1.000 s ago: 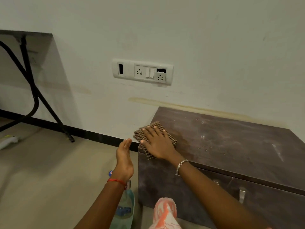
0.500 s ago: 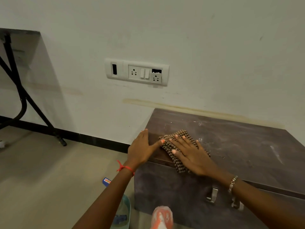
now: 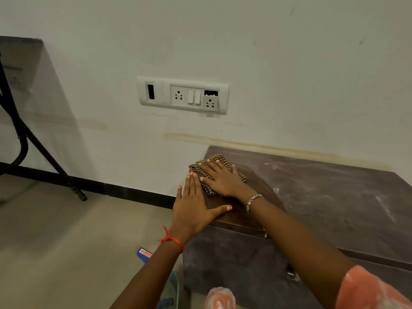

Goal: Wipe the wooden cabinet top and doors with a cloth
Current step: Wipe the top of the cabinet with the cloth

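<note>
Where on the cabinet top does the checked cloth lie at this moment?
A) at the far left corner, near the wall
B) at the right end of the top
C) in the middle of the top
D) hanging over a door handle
A: the right hand presses the cloth flat at the far left corner of the cabinet top, close to the wall.

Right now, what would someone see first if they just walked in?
The right hand presses flat on a checked cloth at the left corner of the dusty brown cabinet top, with the left hand flat beside it on the edge. Above them, a white socket panel is on the wall.
</note>
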